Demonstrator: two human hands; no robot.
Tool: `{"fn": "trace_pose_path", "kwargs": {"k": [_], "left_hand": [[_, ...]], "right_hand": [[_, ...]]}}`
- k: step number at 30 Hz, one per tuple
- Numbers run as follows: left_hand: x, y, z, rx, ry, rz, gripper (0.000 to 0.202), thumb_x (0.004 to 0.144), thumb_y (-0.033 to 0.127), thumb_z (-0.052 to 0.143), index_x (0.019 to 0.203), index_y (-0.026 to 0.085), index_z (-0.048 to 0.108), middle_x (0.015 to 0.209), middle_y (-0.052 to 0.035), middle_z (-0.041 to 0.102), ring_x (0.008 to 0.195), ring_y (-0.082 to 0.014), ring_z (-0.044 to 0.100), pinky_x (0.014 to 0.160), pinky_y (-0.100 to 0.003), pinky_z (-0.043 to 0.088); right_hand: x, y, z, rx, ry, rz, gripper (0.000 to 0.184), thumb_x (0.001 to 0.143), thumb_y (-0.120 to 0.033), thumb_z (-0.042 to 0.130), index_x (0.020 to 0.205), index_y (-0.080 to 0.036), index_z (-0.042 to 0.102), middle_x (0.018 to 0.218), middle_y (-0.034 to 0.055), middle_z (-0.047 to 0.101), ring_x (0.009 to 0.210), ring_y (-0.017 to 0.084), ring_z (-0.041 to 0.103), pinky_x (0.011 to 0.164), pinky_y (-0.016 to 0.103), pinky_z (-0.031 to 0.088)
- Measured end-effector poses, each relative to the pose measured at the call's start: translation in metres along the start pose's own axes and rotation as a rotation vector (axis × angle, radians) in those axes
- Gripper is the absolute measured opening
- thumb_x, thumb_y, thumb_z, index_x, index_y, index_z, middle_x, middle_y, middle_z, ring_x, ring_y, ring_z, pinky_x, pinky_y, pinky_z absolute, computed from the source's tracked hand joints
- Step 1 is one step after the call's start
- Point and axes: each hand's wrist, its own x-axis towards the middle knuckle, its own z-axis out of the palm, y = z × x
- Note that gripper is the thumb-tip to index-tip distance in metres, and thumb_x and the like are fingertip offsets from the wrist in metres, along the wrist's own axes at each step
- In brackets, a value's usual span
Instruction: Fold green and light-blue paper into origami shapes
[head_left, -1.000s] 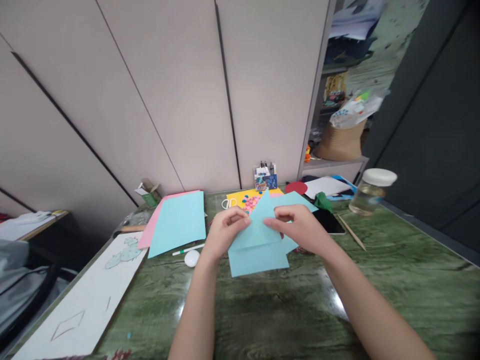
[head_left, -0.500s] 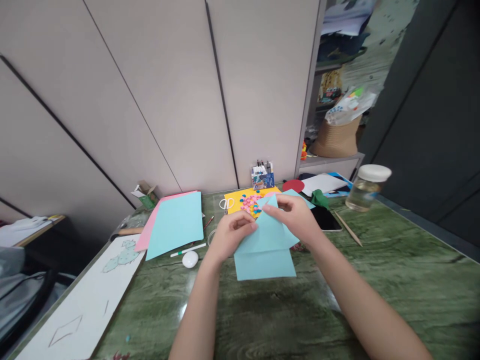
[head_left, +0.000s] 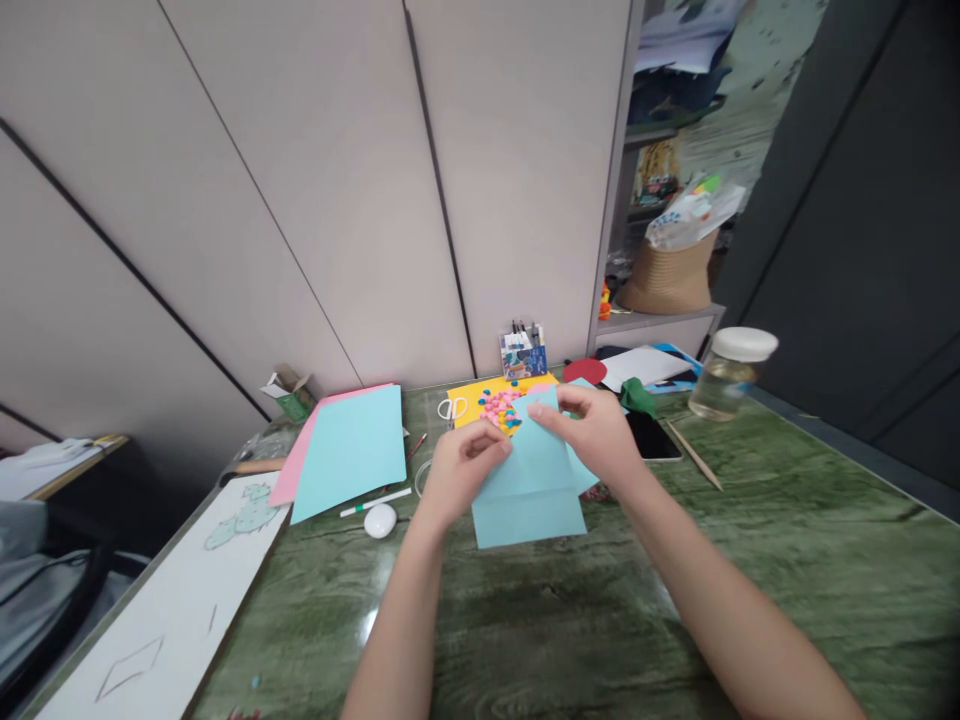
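Note:
A light-blue sheet of paper (head_left: 529, 515) with a crease across it is held up over the table between my two hands. My left hand (head_left: 469, 465) pinches its left edge between thumb and fingers. At the upper right, my right hand (head_left: 592, 430) grips the same sheet, thumb in front and fingers partly hidden behind. Just beyond the paper lie small pink, yellow and blue pieces (head_left: 499, 405) on a yellow sheet (head_left: 469, 388), partly covered from view. White-handled scissors (head_left: 452, 408) rest at the yellow sheet's left edge.
Left of my hands are a large blue sheet (head_left: 352, 440) over a pink one, a marker (head_left: 375, 502), a white rounded case (head_left: 380, 520) and a board with a cactus drawing (head_left: 244, 520). On the right are a phone (head_left: 656, 440), a wooden stick (head_left: 694, 455) and a lidded jar (head_left: 731, 375).
The paper's lower edge has risen slightly and tilted, and its upper part has opened out flatter near my right hand. Both hands keep their hold.

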Motion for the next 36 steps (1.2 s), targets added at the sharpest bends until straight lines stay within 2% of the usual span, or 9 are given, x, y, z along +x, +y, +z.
{"fn": "trace_pose_path", "kwargs": {"k": [6,10,15,21,32,34,36], "left_hand": [[0.002,-0.003,-0.001,0.012,0.021,0.007,0.017,0.076,0.028,0.059,0.066,0.015,0.054,0.058,0.0043,0.046,0.052,-0.0076,0.037,0.050,-0.020,0.025],[0.003,-0.006,-0.003,0.044,0.031,0.039,0.016,0.076,0.027,0.059,0.065,0.015,0.055,0.059,0.0035,0.049,0.055,-0.0085,0.040,0.053,-0.021,0.028],[0.003,-0.006,-0.004,0.050,0.042,0.053,0.015,0.074,0.026,0.059,0.065,0.015,0.056,0.059,0.0031,0.052,0.055,-0.0095,0.045,0.054,-0.021,0.032],[0.003,-0.002,-0.007,0.003,0.028,-0.012,0.014,0.075,0.025,0.058,0.065,0.015,0.055,0.051,0.0043,0.051,0.048,-0.0099,0.048,0.051,-0.021,0.036],[0.001,0.004,-0.013,0.013,0.016,-0.019,0.014,0.076,0.024,0.057,0.066,0.015,0.057,0.054,0.0019,0.059,0.050,-0.0114,0.055,0.055,-0.022,0.040],[0.001,0.002,-0.020,0.029,0.049,-0.025,0.012,0.076,0.024,0.057,0.067,0.015,0.058,0.059,-0.0001,0.064,0.051,-0.0121,0.057,0.056,-0.023,0.042],[0.002,-0.001,-0.028,0.057,0.130,-0.022,0.011,0.075,0.024,0.058,0.070,0.015,0.059,0.062,-0.0013,0.066,0.051,-0.0123,0.058,0.057,-0.023,0.043]], "right_hand": [[0.003,0.007,-0.003,0.094,0.031,0.053,0.028,0.072,-0.043,0.063,0.062,-0.017,0.057,0.058,-0.0007,0.049,0.057,0.013,0.042,0.051,0.025,0.033],[0.006,0.013,-0.011,0.195,0.101,0.092,0.029,0.071,-0.045,0.064,0.070,-0.017,0.062,0.061,0.0007,0.055,0.056,0.014,0.047,0.049,0.026,0.037],[0.009,0.013,-0.019,0.228,0.145,0.105,0.027,0.069,-0.044,0.067,0.068,-0.017,0.063,0.059,0.0007,0.056,0.055,0.014,0.048,0.049,0.026,0.038],[0.013,0.009,-0.029,0.329,0.201,0.139,0.025,0.064,-0.038,0.074,0.058,-0.018,0.059,0.054,-0.0021,0.052,0.050,0.011,0.044,0.048,0.024,0.037],[0.013,0.011,-0.030,0.325,0.220,0.148,0.024,0.064,-0.039,0.073,0.062,-0.018,0.063,0.058,-0.0005,0.057,0.051,0.012,0.047,0.048,0.025,0.038],[0.015,0.013,-0.036,0.331,0.272,0.147,0.022,0.065,-0.039,0.073,0.066,-0.018,0.064,0.059,-0.0003,0.057,0.051,0.012,0.047,0.048,0.025,0.037],[0.017,0.015,-0.041,0.331,0.307,0.135,0.021,0.065,-0.038,0.072,0.066,-0.019,0.064,0.060,-0.0001,0.057,0.051,0.012,0.046,0.047,0.025,0.036]]}}
